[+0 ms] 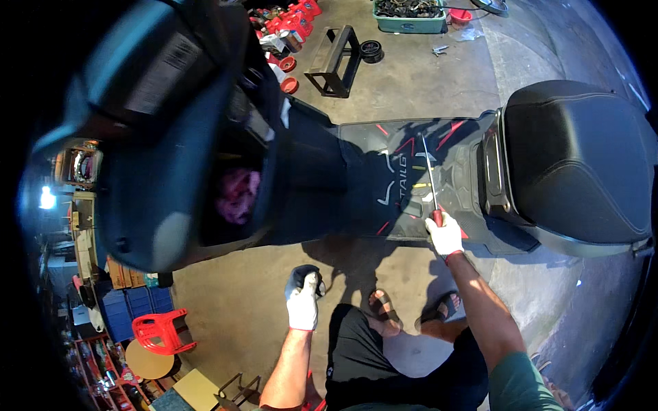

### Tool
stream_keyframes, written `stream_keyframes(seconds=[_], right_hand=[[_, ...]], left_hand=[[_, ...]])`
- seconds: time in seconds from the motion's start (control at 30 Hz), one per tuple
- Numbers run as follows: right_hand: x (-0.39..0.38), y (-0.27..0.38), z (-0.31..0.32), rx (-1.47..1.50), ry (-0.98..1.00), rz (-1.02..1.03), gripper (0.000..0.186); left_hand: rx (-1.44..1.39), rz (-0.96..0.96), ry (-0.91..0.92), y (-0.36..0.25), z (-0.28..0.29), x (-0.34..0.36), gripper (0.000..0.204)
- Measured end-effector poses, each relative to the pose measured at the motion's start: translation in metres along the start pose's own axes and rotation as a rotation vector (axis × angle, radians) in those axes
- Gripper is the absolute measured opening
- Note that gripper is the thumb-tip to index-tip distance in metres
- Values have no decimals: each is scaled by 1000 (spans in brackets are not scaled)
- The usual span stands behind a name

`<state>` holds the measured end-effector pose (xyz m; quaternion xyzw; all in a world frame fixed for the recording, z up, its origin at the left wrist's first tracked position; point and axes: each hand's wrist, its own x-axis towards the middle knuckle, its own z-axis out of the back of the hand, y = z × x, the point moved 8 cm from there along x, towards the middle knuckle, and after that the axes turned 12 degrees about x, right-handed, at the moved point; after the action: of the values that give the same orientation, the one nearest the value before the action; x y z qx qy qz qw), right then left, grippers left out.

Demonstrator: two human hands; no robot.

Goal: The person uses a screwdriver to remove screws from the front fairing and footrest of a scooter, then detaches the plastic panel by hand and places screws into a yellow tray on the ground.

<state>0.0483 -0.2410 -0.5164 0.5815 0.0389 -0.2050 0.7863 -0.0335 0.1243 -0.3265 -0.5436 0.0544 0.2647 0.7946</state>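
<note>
My right hand, in a white glove, is closed around the red handle of a long screwdriver. Its thin shaft points away from me over the black foot mat of a scooter, and whether the tip touches the mat I cannot tell. Lower and to the left, my left hand, gloved too, grips a dark rounded bundle that may be cloth; its kind is unclear. That hand is held in front of the scooter's near side, above the floor.
The scooter's black seat rises at the right, and its front body fills the left, with a pink cloth in an open pocket. Beyond stand a metal stool and a green bin. A red chair is lower left.
</note>
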Motion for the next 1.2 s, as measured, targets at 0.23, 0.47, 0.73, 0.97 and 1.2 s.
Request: stream_keyframes(seconds=[0.23,0.47,0.73,0.97,1.2], right_hand=[[-5,-23,24,31,14,151,35],[-10,-12,27,56,-17,300,31],[-8,-33,35,171,-60,458,46],[-1,-47,28,416,153,379,67],[-109,35,41,223,328,728,65]], left_hand=[[-216,-166,10,41,-79,71,14],[-402,-194,-9,75,-113,103,14],[-569,-290,76,34,-112,67,13],[-744,-259,38,38,-91,52,13],[-904,-301,-48,44,-58,46,13]])
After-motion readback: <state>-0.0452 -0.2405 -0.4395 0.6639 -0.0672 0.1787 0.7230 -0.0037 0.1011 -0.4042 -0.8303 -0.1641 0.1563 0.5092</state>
